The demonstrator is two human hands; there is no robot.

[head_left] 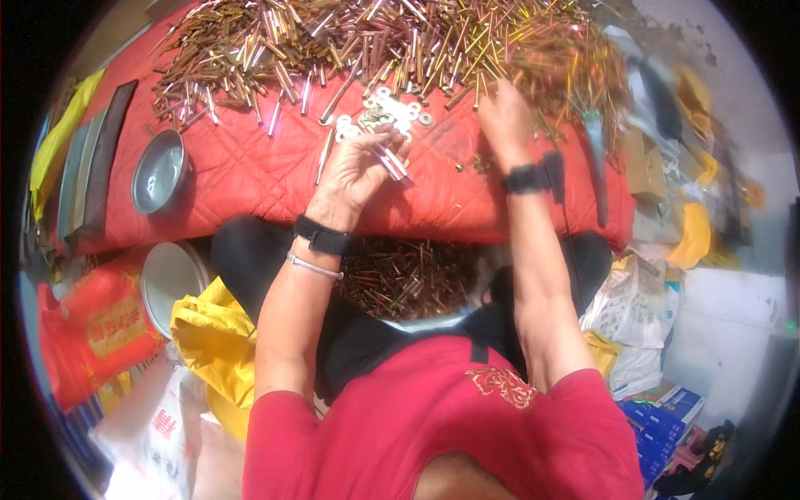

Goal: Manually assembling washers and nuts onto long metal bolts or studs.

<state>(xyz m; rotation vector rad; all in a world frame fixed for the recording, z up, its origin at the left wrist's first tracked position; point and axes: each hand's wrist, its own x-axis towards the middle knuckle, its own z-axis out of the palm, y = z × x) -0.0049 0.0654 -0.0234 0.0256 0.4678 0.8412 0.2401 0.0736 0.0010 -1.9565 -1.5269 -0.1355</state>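
A red-clothed counter (pixel 250 179) is stretching across the far side, and a broad pile of rods (pixel 400 50) is covering its far part, the pieces lying at many angles. A darker heap (pixel 408 279) of similar rods is sitting below, between the person's knees.

The right hand (pixel 506 117) is the nearer one to the pile: its fingers are meeting the near edge, with rods lying just beyond and to both sides. One rod (pixel 477 93) is lying right beside the fingertips, its long axis running near to far. Blur is hiding whether this grip is grasping it or only touching it, so I cannot tell. The right forearm is pointing far and slightly left, the fingers bending inward.

The left hand (pixel 358 171) is resting lower and farther from the pile, its forearm slanting far and right. Its grip is clasping a few short rods (pixel 392 162), their ends poking out toward the near right.

A metal bowl (pixel 156 179) is standing well to the left. Washers (pixel 379 108) are lying just beyond the left hand's fingers, and tiny nuts (pixel 479 162) are lying between the two hands, closer to the right wrist.
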